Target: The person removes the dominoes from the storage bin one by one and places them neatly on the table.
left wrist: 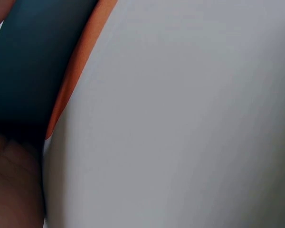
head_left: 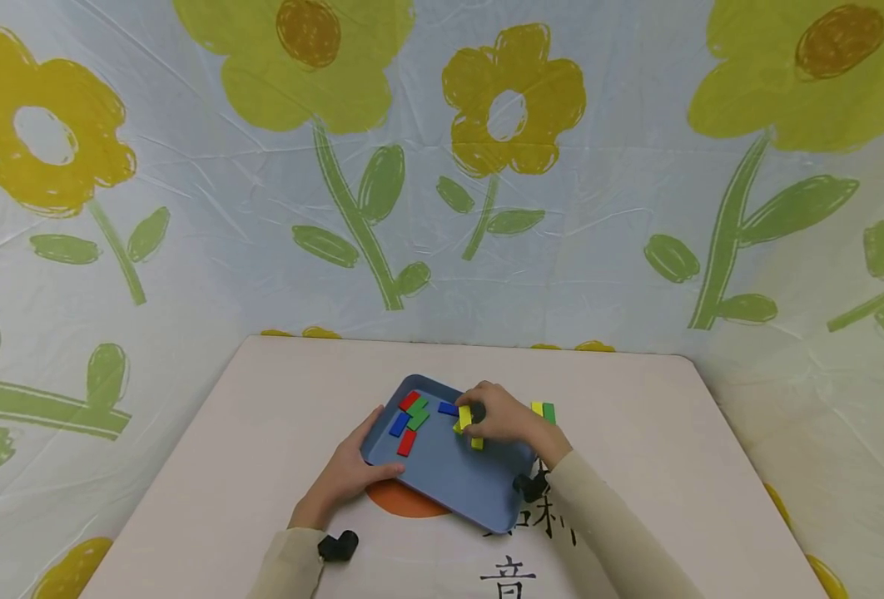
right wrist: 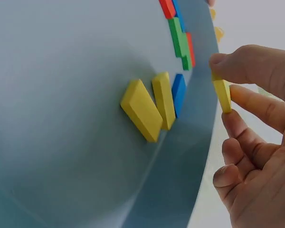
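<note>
A blue-grey tray [head_left: 449, 491] lies slanted on the table with several small blocks in it. My left hand [head_left: 348, 470] grips its left side, thumb over the near rim and fingers along the outer edge. Between thumb and fingertips, my right hand [head_left: 504, 414] pinches a yellow block [right wrist: 222, 95] above the tray's far right part. Two more yellow blocks, one of them leaning outward [right wrist: 141, 111], sit in the tray near a blue block [right wrist: 179, 95]. At the tray's left are red blocks [head_left: 406, 443], green blocks [head_left: 418, 418] and another blue block [head_left: 399, 424].
Beyond the tray's right side, a yellow block [head_left: 537, 408] and a green block [head_left: 549, 413] are on the pale table [head_left: 637, 466]. The tabletop carries an orange disc print [head_left: 406, 502] and black characters. A flower-print cloth [head_left: 562, 274] surrounds the table.
</note>
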A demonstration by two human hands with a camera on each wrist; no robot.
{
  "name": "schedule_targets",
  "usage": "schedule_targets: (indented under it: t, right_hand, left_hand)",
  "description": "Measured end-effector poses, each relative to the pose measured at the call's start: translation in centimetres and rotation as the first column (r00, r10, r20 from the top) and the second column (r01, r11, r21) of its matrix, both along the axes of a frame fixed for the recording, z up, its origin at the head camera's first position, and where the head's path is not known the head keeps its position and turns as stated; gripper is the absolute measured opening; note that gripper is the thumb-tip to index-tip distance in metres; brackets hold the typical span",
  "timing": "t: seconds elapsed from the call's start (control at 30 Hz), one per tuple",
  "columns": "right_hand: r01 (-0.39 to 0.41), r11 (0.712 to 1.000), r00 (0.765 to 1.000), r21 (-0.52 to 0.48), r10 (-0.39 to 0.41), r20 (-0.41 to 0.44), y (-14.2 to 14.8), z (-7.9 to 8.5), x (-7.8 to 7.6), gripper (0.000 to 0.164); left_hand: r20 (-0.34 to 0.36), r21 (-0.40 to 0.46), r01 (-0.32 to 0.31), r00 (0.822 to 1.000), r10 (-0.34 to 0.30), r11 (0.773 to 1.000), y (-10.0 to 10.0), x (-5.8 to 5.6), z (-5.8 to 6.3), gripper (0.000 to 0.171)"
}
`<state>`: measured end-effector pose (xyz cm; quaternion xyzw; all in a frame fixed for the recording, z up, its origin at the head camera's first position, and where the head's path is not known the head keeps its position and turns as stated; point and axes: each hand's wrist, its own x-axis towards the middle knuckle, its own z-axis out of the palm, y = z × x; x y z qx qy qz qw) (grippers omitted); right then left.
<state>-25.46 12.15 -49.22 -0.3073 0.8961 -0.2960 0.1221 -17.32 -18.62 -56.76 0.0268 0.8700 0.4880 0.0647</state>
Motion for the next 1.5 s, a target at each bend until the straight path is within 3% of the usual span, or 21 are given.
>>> schedule_targets:
  t: [0.27,0.57,1.0,1.4,1.5]
  right_hand:
    - [0.053,0.998,0.998,-0.017,-0.054,-0.034,2.5,1.1,-0.6,0.048]
    - [0.178,0.982,0.984,-0.058,-0.178,0.002,6.1,1.5,-0.8,0.05]
    - [0.275,0.961,0.96,-0.034,-0.277,-0.043,11.1,-0.4,-0.7,0.05]
    - [0.382,0.924,0.924,0.026,-0.382,-0.005,13.6,-3.1,-0.4,0.049]
    - [0.38,0.924,0.925,0.029,-0.38,-0.011,14.1,-3.6,-0.4,0.05]
  left_hand:
    - [0.0,0.01,0.002,1.0,-0.002,1.0,0.0,-0.1,0.0,0.11]
    - [0.005,0.003,0.005,1.0,-0.005,1.0,0.0,0.0,0.0,0.111]
    - [0.011,0.001,0.005,1.0,-0.005,1.0,0.1,0.2,0.2,0.11]
    - [0.004,0.004,0.004,1.0,-0.004,1.0,0.0,0.2,-0.1,0.111]
    - [0.007,0.004,0.002,1.0,-0.002,1.0,0.0,0.1,-0.1,0.111]
